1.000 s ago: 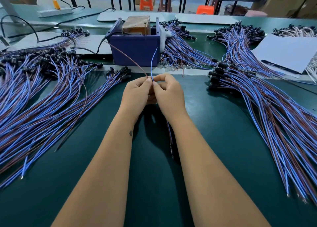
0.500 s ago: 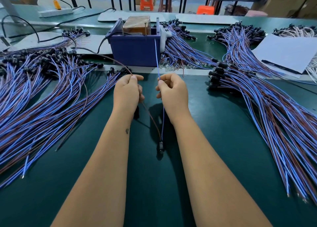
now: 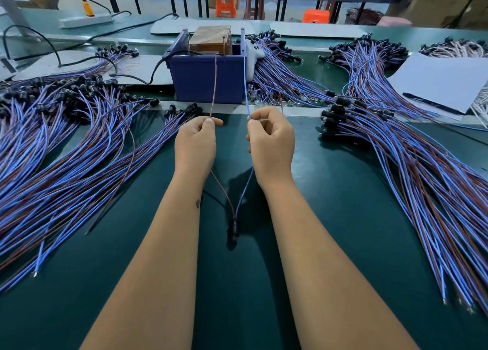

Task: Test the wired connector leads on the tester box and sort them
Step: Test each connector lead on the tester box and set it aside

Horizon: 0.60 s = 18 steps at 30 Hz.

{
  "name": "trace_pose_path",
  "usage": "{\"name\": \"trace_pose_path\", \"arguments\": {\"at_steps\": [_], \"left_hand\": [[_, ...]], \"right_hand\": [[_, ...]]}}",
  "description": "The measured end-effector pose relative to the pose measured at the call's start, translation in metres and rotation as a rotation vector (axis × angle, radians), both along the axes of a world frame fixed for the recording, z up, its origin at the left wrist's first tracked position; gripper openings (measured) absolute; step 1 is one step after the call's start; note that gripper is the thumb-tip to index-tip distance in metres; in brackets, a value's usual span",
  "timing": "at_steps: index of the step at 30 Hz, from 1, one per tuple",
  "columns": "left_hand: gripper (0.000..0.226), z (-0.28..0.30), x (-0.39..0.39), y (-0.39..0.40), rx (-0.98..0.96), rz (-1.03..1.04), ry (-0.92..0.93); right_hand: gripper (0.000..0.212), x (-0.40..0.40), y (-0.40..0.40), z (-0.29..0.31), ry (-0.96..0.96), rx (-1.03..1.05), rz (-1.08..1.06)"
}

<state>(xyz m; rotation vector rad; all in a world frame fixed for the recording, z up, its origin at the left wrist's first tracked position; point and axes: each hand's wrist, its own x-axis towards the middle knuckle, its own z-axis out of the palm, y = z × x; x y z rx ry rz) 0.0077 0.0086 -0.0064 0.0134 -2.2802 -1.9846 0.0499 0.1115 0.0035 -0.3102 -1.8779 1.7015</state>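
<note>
One lead is spread in a V between my hands. My left hand [image 3: 195,143] pinches its brown wire [image 3: 214,85], and my right hand [image 3: 270,141] pinches its blue wire [image 3: 246,85]. Both wire ends stand up in front of the blue tester box [image 3: 208,81], with tips near its top edge. The lead's black connector [image 3: 234,228] hangs low between my forearms over the green mat [image 3: 330,217]. Inside the box sits a brown taped block [image 3: 211,39] with two upright metal pins.
A big pile of blue-and-brown leads [image 3: 66,149] fans out on the left, another [image 3: 422,164] on the right, more [image 3: 285,75] behind the box. A white sheet with a pen [image 3: 443,83] lies far right. A black cable [image 3: 142,79] runs into the box.
My hands, joined at the lead's wires a second ago, have parted sideways. The brown and blue wire ends have swung upright toward the tester box's top, and the connector has dropped into view.
</note>
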Motion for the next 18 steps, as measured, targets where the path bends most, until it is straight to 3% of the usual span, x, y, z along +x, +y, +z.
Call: {"name": "trace_pose_path", "arguments": {"at_steps": [8, 18], "left_hand": [[0.031, -0.0021, -0.0033, -0.0051, 0.008, 0.084, -0.013], [0.030, -0.0017, -0.0066, -0.0078, 0.086, 0.132, -0.027]], "right_hand": [[0.019, -0.0023, 0.0017, -0.0036, -0.044, 0.107, 0.024], [0.013, -0.0068, 0.0014, -0.0083, -0.085, 0.207, 0.075]]}}
